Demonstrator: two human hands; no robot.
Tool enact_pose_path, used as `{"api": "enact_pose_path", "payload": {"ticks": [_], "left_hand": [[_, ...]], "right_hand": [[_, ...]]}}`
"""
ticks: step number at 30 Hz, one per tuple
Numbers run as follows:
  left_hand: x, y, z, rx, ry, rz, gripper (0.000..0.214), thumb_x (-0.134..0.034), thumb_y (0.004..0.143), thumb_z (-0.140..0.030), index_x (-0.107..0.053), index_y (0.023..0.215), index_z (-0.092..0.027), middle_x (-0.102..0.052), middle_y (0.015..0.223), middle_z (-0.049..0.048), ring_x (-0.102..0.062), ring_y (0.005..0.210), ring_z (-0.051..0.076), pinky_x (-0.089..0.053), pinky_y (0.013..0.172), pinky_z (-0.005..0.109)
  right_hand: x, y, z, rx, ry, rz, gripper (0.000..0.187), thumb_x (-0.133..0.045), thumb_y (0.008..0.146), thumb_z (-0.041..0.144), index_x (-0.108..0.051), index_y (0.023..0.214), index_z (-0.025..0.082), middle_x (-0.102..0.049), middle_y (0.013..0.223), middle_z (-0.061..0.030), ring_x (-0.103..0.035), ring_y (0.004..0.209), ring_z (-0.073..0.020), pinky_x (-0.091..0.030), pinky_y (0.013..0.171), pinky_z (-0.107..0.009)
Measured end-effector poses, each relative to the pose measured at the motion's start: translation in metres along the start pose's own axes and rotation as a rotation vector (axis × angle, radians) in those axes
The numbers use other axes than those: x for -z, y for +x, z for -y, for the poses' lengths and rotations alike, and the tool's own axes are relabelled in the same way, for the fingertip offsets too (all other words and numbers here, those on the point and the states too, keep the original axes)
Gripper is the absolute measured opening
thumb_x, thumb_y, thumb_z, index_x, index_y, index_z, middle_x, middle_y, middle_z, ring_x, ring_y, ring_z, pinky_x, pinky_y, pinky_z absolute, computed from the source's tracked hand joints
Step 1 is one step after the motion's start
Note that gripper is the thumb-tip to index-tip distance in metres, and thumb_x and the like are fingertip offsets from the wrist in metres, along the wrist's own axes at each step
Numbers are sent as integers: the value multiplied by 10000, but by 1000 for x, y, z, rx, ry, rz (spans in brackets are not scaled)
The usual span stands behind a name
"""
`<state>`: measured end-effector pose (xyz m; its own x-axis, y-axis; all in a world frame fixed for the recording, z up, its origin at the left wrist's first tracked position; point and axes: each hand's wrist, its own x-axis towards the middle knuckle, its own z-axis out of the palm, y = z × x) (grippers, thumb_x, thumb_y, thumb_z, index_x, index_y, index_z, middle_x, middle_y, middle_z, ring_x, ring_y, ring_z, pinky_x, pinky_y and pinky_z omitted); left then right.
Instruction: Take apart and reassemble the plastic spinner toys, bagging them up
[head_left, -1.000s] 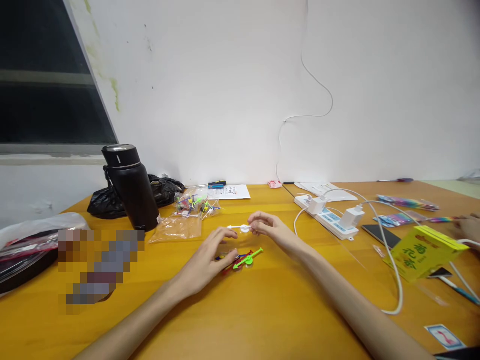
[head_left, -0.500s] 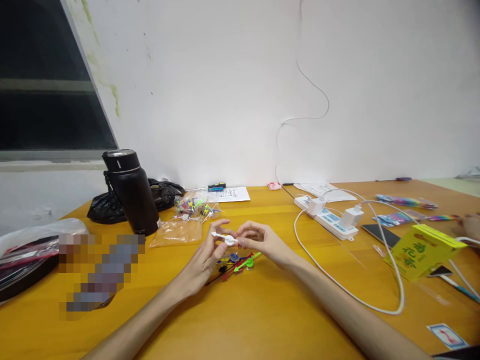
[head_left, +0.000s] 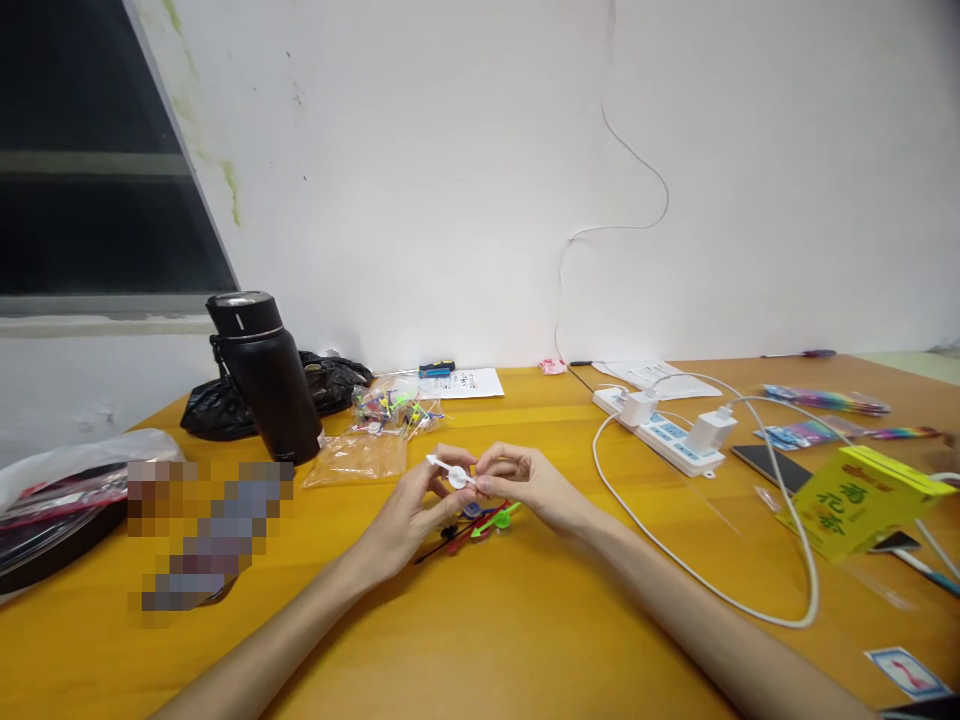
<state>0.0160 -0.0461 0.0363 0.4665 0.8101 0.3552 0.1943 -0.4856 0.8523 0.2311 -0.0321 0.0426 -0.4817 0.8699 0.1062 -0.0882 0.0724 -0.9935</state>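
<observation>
A white arrow-shaped spinner point(head_left: 457, 477) with a round hub is held up between my two hands, its pointed end toward the upper left. My left hand point(head_left: 405, 515) has its thumb and fingers closed at the hub. My right hand point(head_left: 531, 487) pinches the tail end between thumb and fingertips. Just beneath the hands lies a small pile of arrow spinners, among them a green spinner point(head_left: 501, 519) and a red one. Blue and black pieces there are partly hidden by my left hand.
A black flask point(head_left: 270, 385) stands at the left behind a clear plastic bag point(head_left: 356, 460); a bag of coloured spinners point(head_left: 394, 408) lies nearby. To the right are a white power strip point(head_left: 667, 440), looping white cable point(head_left: 806, 600) and a yellow box point(head_left: 859, 505).
The white spinner has tilted, its tail dipping lower, and my left thumb has shifted toward the tail. The whole view has moved slightly. A person's hand at the right edge has moved mostly out of sight.
</observation>
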Motion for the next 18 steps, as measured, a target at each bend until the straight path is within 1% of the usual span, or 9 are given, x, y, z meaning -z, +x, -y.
{"api": "enact_pose_path", "payload": {"ticks": [3, 6, 8, 11, 15, 18], "left_hand": [[1, 2, 4, -6, -32, -4, 290, -588, 964, -443, -601, 1156, -227, -657, 1107, 46, -609, 946, 196, -479, 833, 300], [2, 2, 4, -9, -54, 3, 258, -574, 972, -434, -619, 1099, -214, -663, 1052, 43, -614, 931, 197, -475, 824, 295], [2, 3, 3, -1, -69, 7, 252, -569, 974, -430, -621, 1086, -210, -659, 1051, 43, -614, 927, 194, -472, 822, 291], [1, 3, 3, 13, -115, 2, 242, -595, 960, -421, -609, 1093, -219, -642, 1028, 28, -602, 905, 181, -465, 806, 276], [-1, 3, 7, 15, -207, -36, 239, -625, 943, -415, -569, 1069, -219, -598, 998, 19, -585, 924, 174, -460, 830, 275], [-1, 3, 8, 10, -247, -33, 243, -632, 939, -426, -554, 1013, -209, -578, 951, 10, -570, 873, 157, -454, 792, 263]], "right_hand": [[1, 1, 0, -4, -24, -17, 342, -835, 761, 444, -667, 925, 195, -760, 944, -40, -708, 872, -186, -518, 836, -326], [2, 1, 0, -3, -71, 7, 354, -826, 767, 467, -646, 899, 192, -755, 944, -45, -701, 878, -188, -517, 820, -319], [3, 1, 0, -1, -81, 27, 364, -822, 770, 476, -631, 900, 195, -752, 945, -45, -699, 874, -188, -521, 812, -317], [1, 0, 2, 13, -105, 44, 361, -815, 778, 479, -621, 893, 197, -738, 940, -39, -700, 878, -191, -529, 816, -320], [-2, -2, 5, 28, -161, 56, 339, -798, 802, 470, -613, 887, 198, -725, 947, -37, -696, 909, -197, -529, 851, -331], [-6, -3, 7, 31, -145, 73, 345, -781, 822, 463, -581, 954, 214, -727, 938, -34, -694, 870, -193, -544, 802, -332]]}}
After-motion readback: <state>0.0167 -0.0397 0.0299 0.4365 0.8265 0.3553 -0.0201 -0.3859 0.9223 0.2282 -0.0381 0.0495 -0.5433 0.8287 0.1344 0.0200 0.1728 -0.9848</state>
